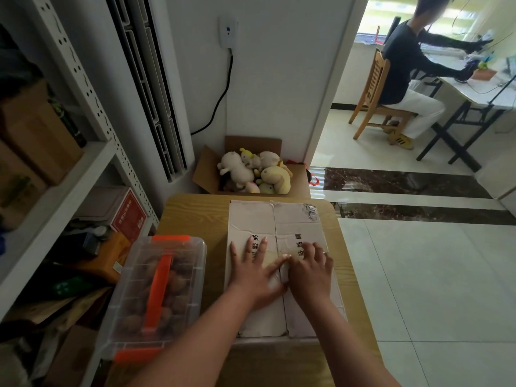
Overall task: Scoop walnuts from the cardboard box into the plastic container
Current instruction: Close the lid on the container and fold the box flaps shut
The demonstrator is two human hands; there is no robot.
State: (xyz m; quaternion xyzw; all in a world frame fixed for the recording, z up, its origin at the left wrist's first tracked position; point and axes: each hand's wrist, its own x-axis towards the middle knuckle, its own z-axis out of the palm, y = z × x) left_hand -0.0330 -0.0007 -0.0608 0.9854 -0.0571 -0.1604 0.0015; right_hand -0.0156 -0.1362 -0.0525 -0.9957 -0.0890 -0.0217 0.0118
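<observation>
A pale cardboard box (279, 227) with printed characters lies on a small wooden table (195, 213), its top flaps shut. My left hand (255, 270) presses flat on the left flap, fingers spread and straight. My right hand (310, 268) rests on the right flap beside the centre seam, fingers bent, touching the left hand's index finger. To the left stands a clear plastic container (156, 294) with an orange handle and orange clips, lid on, with walnuts (178, 286) showing through it.
A metal shelf (69, 174) with boxes runs along the left. Behind the table an open carton of plush toys (254, 171) sits on the floor. At the far right a person sits on a wooden chair (374, 88) at a desk. Tiled floor lies to the right.
</observation>
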